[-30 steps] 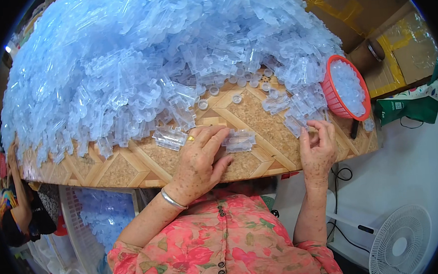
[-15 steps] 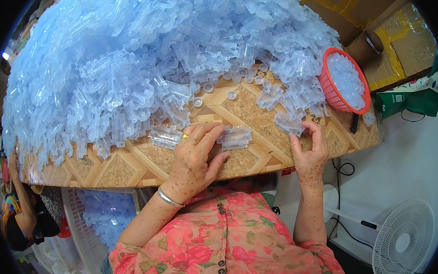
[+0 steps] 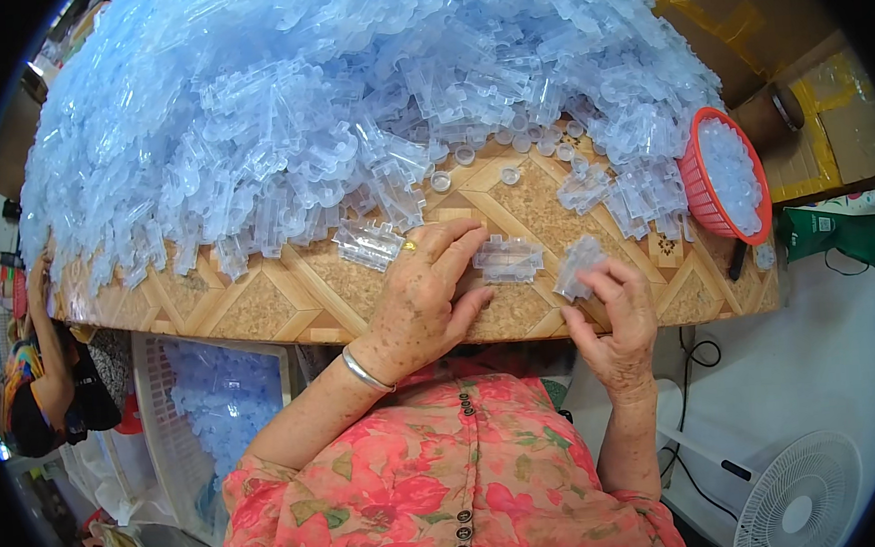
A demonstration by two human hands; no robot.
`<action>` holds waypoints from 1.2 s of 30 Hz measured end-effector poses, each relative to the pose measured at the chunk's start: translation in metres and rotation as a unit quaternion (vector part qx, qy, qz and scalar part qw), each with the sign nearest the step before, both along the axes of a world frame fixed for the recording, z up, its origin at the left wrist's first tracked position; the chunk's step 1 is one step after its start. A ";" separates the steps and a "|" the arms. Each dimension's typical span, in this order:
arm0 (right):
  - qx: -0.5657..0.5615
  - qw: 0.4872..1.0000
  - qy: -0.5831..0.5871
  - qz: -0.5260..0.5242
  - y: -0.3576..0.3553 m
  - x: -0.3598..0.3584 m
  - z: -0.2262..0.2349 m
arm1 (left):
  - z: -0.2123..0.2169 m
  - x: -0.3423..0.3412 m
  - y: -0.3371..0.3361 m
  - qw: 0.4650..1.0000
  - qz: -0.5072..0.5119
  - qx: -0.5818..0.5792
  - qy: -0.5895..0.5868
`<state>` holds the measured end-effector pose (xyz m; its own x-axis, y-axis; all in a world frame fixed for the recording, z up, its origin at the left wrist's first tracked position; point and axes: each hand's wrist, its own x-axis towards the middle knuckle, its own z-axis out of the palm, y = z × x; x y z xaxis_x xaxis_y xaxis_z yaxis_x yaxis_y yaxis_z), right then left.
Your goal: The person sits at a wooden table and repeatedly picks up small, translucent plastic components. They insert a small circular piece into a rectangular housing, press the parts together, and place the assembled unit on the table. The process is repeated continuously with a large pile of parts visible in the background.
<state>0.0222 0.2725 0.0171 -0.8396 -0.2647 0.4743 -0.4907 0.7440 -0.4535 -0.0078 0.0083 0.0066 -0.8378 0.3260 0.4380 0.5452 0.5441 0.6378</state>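
My left hand (image 3: 421, 293) rests at the table's front edge, fingers stretched out and thumb apart, with nothing in its grasp. By its fingertips lies a clear plastic piece with notched edges (image 3: 509, 259). A second clear plastic piece (image 3: 368, 245) lies on the far side of that hand, close to its knuckles. My right hand (image 3: 621, 324) is bent over a third clear piece (image 3: 581, 265), its fingertips touching the near edge. The right thumb stays apart from that piece. A silvery bangle (image 3: 365, 370) circles my left wrist.
A large heap of clear bluish plastic pieces (image 3: 277, 113) covers the back of the patterned table (image 3: 299, 307). Small round clear caps (image 3: 440, 181) lie before it. A red basket (image 3: 695, 193) of clear parts stands at right. A white fan (image 3: 798, 512) and a crate (image 3: 165, 400) are below.
The third clear piece has slid nearer to the piece by my left fingertips, with my right hand moving along. My left hand keeps its shape. The whole view has shifted slightly.
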 end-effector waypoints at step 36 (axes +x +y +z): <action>-0.535 0.805 -0.236 -0.105 0.027 -0.016 -0.003 | 0.003 0.000 0.000 1.000 -0.003 -0.008 -0.002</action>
